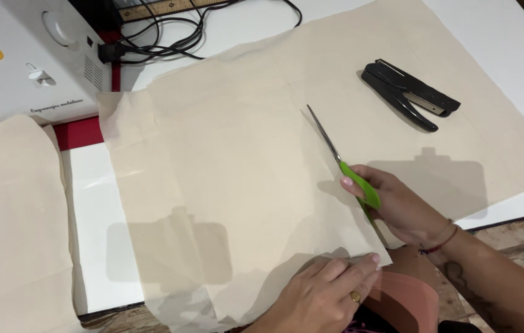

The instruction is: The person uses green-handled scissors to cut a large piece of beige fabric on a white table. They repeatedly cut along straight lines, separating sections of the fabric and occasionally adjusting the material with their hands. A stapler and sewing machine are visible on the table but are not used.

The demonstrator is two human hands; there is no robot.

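Right hand (398,206): fingers closed through green-handled steel scissors (342,163), blades lying on the large cream cotton cloth sheet (231,179) spread over the white table (92,228). Left hand (320,296): fingers flat, pressing the cloth's near edge. Black metal stapler (407,92): well apart, far right.

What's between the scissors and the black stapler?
Only bare cream cloth lies between the scissors and the stapler, seen from the head camera.

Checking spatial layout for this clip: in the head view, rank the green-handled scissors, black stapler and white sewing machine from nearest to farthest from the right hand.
1. green-handled scissors: held in the right hand.
2. black stapler: up and right on the cloth.
3. white sewing machine: far top-left corner.
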